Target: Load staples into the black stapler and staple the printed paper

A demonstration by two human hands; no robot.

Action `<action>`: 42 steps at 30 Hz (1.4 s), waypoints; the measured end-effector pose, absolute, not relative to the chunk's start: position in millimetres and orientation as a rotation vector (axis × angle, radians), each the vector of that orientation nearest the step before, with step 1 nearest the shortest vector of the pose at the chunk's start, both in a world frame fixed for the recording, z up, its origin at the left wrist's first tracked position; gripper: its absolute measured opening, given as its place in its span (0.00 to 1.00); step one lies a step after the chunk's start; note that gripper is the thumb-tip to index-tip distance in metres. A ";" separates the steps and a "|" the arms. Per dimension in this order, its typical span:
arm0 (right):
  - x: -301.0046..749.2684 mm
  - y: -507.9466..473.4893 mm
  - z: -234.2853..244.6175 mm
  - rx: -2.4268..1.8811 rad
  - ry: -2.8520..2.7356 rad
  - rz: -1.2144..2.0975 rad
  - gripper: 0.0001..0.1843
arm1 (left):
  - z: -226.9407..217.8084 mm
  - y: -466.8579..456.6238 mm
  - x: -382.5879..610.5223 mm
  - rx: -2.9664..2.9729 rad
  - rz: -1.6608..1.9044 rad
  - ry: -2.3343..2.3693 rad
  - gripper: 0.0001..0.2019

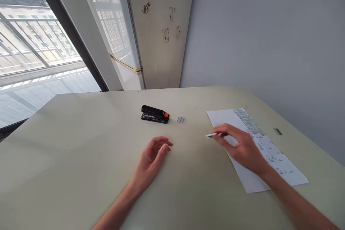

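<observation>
My right hand [241, 147] is raised over the edge of a printed paper sheet [269, 156]. Thumb and fingertips pinch a small, thin strip of staples [211, 135], light on top and darker beneath. My left hand [153, 156] rests near the table's middle with its fingers loosely curled, the thumb apart, and nothing held. Beyond it lies a black stapler [155, 114] with an orange-red patch at its right end. Just right of the stapler, short grey staple strips [180, 119] lie side by side, touching neither hand.
A dark grey strip [277, 131] lies on the pale table [81, 172], right of the paper. Along the right runs a plain wall [264, 36]. Behind the table stand a stained panel [161, 54] and a glossy door with a gold-coloured handle [125, 64]. A window [35, 39] is at the left.
</observation>
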State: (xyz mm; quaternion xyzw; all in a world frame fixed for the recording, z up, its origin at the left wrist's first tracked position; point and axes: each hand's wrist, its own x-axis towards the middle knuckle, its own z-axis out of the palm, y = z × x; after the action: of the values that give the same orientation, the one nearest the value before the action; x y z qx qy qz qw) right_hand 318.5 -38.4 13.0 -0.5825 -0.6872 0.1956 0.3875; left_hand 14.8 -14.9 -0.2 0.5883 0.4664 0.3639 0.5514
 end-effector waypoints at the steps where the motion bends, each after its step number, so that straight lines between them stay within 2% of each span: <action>1: 341.6 -43.1 10.2 -1.610 -1.624 0.448 0.11 | 0.8 -13.4 14.5 1.383 0.869 1.131 0.24; 4: 414.0 -57.4 -0.9 -1.950 -1.193 0.294 0.13 | 2.8 -5.6 14.5 1.269 0.908 1.202 0.26; 8: 491.8 -73.0 -19.2 -2.191 -0.906 0.200 0.08 | 0.6 11.3 15.4 1.052 0.981 1.119 0.25; 13: 532.3 -83.2 -39.2 -2.251 -0.738 0.173 0.05 | -3.4 31.1 16.7 0.952 1.017 1.000 0.20; 19: 537.0 -82.7 -48.5 -2.246 -0.865 0.126 0.07 | -3.2 43.9 21.9 0.945 1.040 0.972 0.17; 26: 543.3 -79.7 -57.9 -2.292 -1.019 -0.034 0.09 | -3.5 38.3 19.1 1.039 1.008 1.002 0.21; 32: 530.1 -86.0 -56.4 -2.256 -1.081 -0.192 0.12 | 2.3 20.6 1.5 1.297 0.911 1.110 0.19; 37: 499.6 -103.1 -48.0 -2.194 -1.065 -0.018 0.14 | -2.4 20.7 -36.7 1.613 0.776 1.215 0.21; 42: 484.3 -116.8 -44.5 -2.177 -1.179 0.070 0.13 | -3.9 24.8 -49.4 1.634 0.805 1.281 0.20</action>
State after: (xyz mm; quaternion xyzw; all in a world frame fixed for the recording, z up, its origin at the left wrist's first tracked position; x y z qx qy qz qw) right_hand 484.3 -116.8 -44.5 -0.8309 -0.4501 0.0266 0.3260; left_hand -49.4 24.8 -3.9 0.6584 0.5161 0.3245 0.4414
